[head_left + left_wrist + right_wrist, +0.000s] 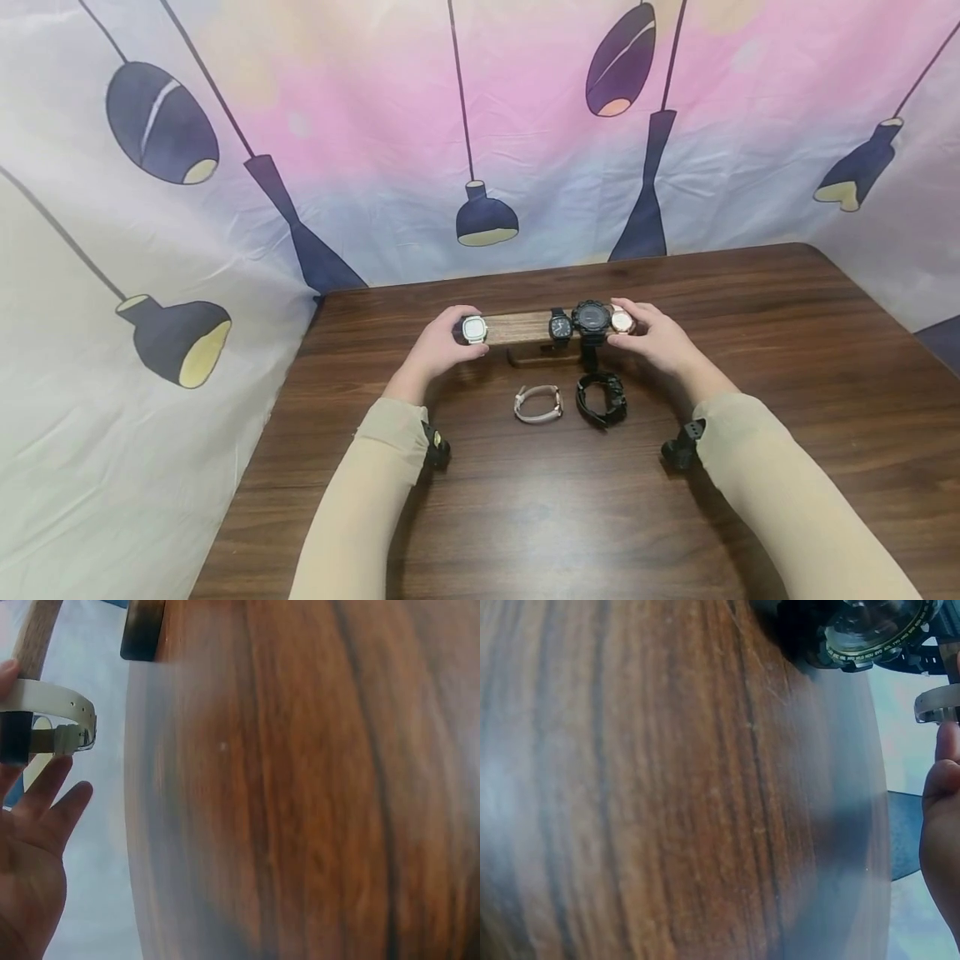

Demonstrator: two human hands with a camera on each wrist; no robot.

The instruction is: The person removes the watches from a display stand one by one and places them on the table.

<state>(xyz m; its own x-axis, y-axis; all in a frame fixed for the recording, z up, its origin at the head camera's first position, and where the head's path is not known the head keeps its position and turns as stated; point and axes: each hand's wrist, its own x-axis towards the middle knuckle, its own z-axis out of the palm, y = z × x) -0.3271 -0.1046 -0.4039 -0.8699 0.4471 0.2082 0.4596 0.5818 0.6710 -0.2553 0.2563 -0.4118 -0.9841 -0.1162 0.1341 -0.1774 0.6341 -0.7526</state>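
Observation:
A wooden watch stand [517, 328] holds several watches along its bar. My left hand [438, 346] grips its left end, thumb in front and fingers behind, around a white square watch [474, 329]. That watch's pale strap [56, 699] loops under the bar in the left wrist view. At the right end my right hand [663, 337] pinches the bar around a watch with a rose-gold case [622, 320]; its light strap [936, 697] shows beside the fingers in the right wrist view. Between them sit a black square watch [560, 327] and a large black round watch [592, 317].
In front of the stand, a slim watch with a pale strap [536, 419] and a chunky black watch [617, 400] lie on the brown wooden table [517, 517]. Behind the table hangs a cloth [405, 167] printed with lamps.

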